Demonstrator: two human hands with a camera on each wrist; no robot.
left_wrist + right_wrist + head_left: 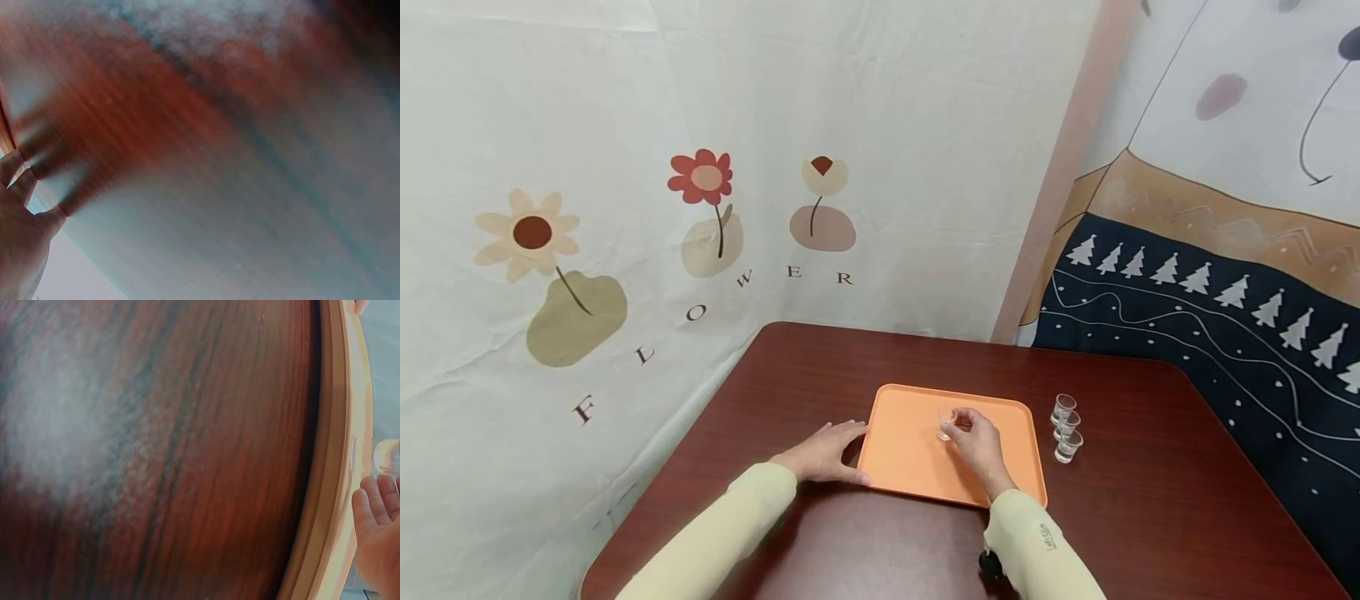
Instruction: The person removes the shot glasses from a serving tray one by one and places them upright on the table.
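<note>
left hand (pixel 825 452): flat on the table (pixel 790 367), fingers spread and straight, fingertips touching the left edge of the tray (pixel 902 467); holds nothing; good as a brace, so keep it pressing lightly against that edge so the tray cannot slide; the left wrist view is blurred and only shows fingers (pixel 25 169) on wood

tray: orange, rounded corners, lies flat near the middle of the table; bare apart from the one glass

right hand (pixel 977 442): over the middle of the tray, thumb and fingers pinching a small clear glass (pixel 946 422) near its rim; glass is upright; cannot tell if its base touches the tray or sits just above it

grip advice: my read is the glass is light and slippery; pinch from the sides, keep it vertical, lower straight down, let go only once the base is flat; leave room beside it on the tray

other glasses (pixel 1065 429): three more, same kind, in a short row on the table just right of the tray, close together or touching; reach over the tray rim, not across the standing glass, or a sleeve (pixel 1037 542) could tip it

right wrist view: tray rim (pixel 340 456) and palm (pixel 375 531) only; glass barely visible at frame edge
</note>
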